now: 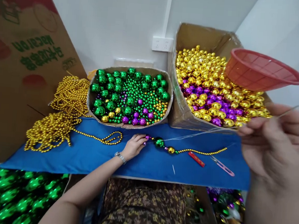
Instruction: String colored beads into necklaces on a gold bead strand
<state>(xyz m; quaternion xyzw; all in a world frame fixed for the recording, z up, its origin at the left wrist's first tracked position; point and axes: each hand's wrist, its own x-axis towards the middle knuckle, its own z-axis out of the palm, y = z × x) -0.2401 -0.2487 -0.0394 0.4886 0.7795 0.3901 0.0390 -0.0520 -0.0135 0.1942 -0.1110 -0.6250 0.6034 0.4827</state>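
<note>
While the left hand (134, 146), near mid-frame, curls its fingers onto the bead strand (159, 142), the right hand (279, 143) at the right edge pinches thread (183, 138); drawing it through seems underway, and the next move probably calls for even tension.

The right hand (279, 136) is blurred, hiding one corner of the gold-bead box (178, 112). A large carton (19, 91) runs off the left edge.

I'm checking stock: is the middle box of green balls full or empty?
Full, or nearly: large green balls and smaller beads lie about level with the box rim. How deep they go is hidden.
</note>
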